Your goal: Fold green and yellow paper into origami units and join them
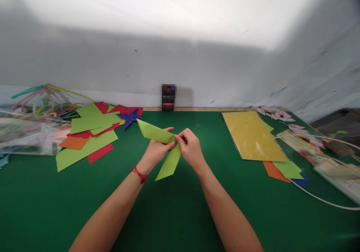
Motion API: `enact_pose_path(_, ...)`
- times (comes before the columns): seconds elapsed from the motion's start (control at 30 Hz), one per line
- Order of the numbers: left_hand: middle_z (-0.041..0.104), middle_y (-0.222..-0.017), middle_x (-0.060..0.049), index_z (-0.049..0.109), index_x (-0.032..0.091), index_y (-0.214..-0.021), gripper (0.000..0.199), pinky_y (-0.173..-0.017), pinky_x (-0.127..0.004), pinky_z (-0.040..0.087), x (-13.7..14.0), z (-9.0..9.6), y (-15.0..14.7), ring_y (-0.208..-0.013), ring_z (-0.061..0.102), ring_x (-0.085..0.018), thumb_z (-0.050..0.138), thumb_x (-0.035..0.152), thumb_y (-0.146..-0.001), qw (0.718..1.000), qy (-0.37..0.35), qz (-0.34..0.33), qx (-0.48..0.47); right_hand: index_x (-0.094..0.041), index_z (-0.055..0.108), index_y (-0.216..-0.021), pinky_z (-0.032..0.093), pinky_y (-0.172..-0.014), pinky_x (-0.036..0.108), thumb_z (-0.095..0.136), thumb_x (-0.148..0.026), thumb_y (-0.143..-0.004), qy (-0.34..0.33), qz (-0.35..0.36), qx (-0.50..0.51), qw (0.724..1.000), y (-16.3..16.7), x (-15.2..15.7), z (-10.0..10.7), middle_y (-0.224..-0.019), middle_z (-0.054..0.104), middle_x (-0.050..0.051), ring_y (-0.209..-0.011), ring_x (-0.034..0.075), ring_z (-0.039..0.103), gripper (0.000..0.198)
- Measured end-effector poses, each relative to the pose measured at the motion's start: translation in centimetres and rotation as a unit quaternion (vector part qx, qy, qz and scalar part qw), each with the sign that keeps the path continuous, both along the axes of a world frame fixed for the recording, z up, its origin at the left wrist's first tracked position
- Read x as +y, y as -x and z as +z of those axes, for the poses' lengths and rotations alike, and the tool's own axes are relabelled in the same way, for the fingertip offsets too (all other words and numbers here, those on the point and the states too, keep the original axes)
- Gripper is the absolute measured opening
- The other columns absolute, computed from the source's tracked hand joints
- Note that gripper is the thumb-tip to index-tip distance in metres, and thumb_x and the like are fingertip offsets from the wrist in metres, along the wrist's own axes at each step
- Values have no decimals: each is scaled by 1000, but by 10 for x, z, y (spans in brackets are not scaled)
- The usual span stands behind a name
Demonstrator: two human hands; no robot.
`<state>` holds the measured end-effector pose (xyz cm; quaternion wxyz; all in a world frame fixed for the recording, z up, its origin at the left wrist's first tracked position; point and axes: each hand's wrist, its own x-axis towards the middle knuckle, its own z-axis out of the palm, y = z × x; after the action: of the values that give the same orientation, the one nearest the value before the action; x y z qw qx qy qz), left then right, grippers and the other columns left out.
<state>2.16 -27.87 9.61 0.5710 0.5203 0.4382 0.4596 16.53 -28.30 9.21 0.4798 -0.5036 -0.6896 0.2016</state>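
A folded piece of light green paper (172, 158) is held above the table, with one arm pointing to the upper left and another hanging toward me. My left hand (159, 150), with a red cord bracelet (140, 175) at its wrist, pinches the paper near where the two arms meet. Closed on the same junction from the right is my right hand (191, 147), thumb and forefinger together. The fingers hide the exact folds at the meeting point. Beyond my left hand lies a purple folded paper star (130, 117).
Green sheets (94, 123) with red and orange pieces lie at the left, beside a clear plastic bag (30, 139) and coloured strips (46, 100). A yellow pack (253, 137) rests at the right, near a white cable (317, 200). A dark pixelated object (168, 97) stands against the wall.
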Motion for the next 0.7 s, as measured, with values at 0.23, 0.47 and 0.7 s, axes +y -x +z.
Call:
enact_pose_path(0.23, 67, -80, -4, 66, 18, -83, 19, -66, -27, 46, -1, -1, -4, -75, 60, -19, 68, 28, -67, 996, -39, 65, 51, -20, 52, -75, 43, -62, 27, 47, -30, -88, -1, 26, 9, 1000, 1, 2, -5, -80, 54, 3, -76, 16, 52, 16)
enact_pose_path(0.47, 68, -69, -5, 69, 18, -70, 24, -57, -27, 37, -2, -6, -6, -63, 59, -20, 57, 37, -78, 968, -143, 58, 200, -20, 49, -73, 42, -65, 28, 46, -31, -88, -15, -34, 24, 999, 3, -1, -2, -81, 53, 4, -76, 16, 51, 19)
enact_pose_path(0.7, 68, -70, -8, 70, 16, -73, 31, -55, -27, 39, 3, -7, -2, -64, 59, -21, 58, 44, -76, 983, -93, 60, 149, -21, 48, -69, 27, -45, 23, 43, -44, -88, 117, 57, 75, 989, 6, -4, -1, -52, 39, -6, -46, 10, 36, 30)
